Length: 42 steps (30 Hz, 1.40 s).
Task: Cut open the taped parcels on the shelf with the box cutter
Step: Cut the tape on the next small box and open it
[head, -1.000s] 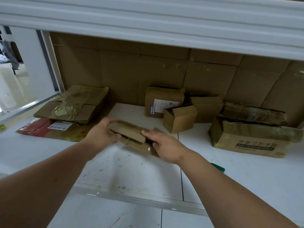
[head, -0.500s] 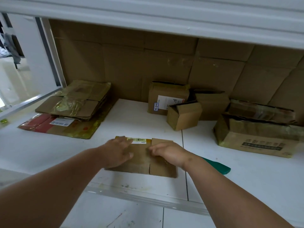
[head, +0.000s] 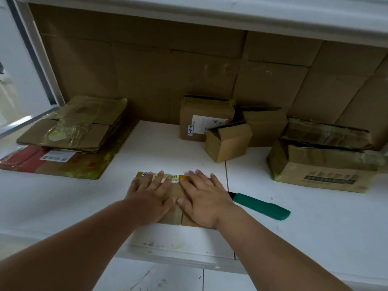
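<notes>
Flattened box point(head: 174, 192) mostly hidden under left hand point(head: 149, 196) and right hand point(head: 204, 198), fingers spread flat (label partly covered). Box cutter point(head: 261, 205) blade end hidden behind right hand.

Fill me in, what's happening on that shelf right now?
A person presses both hands flat on a flattened cardboard box at the front of the white shelf, left hand beside right hand. The green-handled box cutter lies untouched just right of the right hand. More flattened cartons are stacked at the left; several boxes stand at the back.
</notes>
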Each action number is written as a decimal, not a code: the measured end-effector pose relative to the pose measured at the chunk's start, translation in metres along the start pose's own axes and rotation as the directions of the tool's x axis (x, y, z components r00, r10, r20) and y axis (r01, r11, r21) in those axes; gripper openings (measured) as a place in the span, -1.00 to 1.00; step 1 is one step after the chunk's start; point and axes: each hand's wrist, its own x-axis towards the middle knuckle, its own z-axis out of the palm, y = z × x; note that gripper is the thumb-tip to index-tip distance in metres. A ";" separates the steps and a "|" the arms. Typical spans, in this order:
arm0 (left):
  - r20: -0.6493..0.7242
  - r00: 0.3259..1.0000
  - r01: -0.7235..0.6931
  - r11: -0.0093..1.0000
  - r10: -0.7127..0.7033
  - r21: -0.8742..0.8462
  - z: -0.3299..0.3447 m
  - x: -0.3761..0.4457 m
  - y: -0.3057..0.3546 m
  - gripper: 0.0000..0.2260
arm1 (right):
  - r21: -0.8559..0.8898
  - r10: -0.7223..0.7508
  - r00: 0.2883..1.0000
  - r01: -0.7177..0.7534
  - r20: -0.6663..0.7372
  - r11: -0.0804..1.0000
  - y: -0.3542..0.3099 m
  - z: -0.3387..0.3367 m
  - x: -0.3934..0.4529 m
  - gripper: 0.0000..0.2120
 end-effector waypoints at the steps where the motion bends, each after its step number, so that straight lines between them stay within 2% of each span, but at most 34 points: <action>1: 0.023 1.000 -0.002 1.000 0.002 0.003 -0.002 0.003 0.000 -0.37 | 0.010 -0.005 1.000 0.005 0.026 1.000 -0.001 0.003 -0.001 -0.31; 4: 0.041 0.999 -0.028 0.999 0.029 -0.028 -0.008 0.013 -0.006 -0.37 | 0.037 0.007 0.999 -0.009 0.047 0.999 -0.003 0.008 0.002 -0.29; 6: -0.036 0.998 -0.052 0.998 0.050 -0.047 -0.004 0.015 -0.006 -0.40 | 0.042 -0.005 0.999 0.007 -0.034 0.999 -0.004 0.006 0.007 -0.32; 8: -0.103 0.992 -0.065 0.998 0.065 0.004 0.005 0.016 -0.002 -0.43 | 0.074 -0.003 0.999 0.007 -0.050 0.997 -0.005 0.009 0.008 -0.34; 12: -0.026 0.995 -0.091 0.995 0.092 0.033 0.009 0.024 -0.003 -0.44 | 0.070 0.001 0.998 -0.005 0.060 0.998 -0.002 0.019 0.008 -0.33; 15: -0.017 0.994 -0.107 0.994 0.107 0.033 0.006 0.026 -0.005 -0.43 | 0.078 0.000 0.998 -0.005 0.063 0.997 -0.001 0.016 0.009 -0.32; 21: -0.106 0.991 -0.084 0.996 0.087 0.038 0.014 0.018 -0.005 -0.43 | 0.087 0.060 0.998 -0.062 0.036 0.994 -0.005 0.017 0.006 -0.29; 26: -0.097 0.995 0.002 0.994 -0.013 -0.110 0.017 0.011 -0.014 -0.34 | 0.123 0.182 0.983 -0.184 0.023 0.975 -0.002 0.020 -0.002 -0.11; 31: -0.063 0.998 0.002 0.995 -0.009 -0.105 0.010 0.006 -0.013 -0.33 | 0.112 0.191 0.979 -0.198 0.071 0.974 -0.002 0.012 -0.001 -0.15; 35: -0.161 0.985 -0.051 0.997 0.060 0.055 0.013 0.001 -0.004 -0.47 | 0.107 0.119 0.993 -0.119 0.000 0.987 -0.010 0.018 -0.006 -0.33; 38: -0.113 0.990 -0.081 0.997 0.081 0.002 0.014 0.001 0.002 -0.50 | 0.098 0.070 0.997 -0.073 0.038 0.992 -0.011 0.018 -0.006 -0.42; 42: -0.076 0.994 -0.088 0.995 0.085 -0.038 0.012 0.001 -0.001 -0.47 | 0.152 0.070 0.993 -0.084 0.096 0.985 -0.009 0.013 -0.005 -0.36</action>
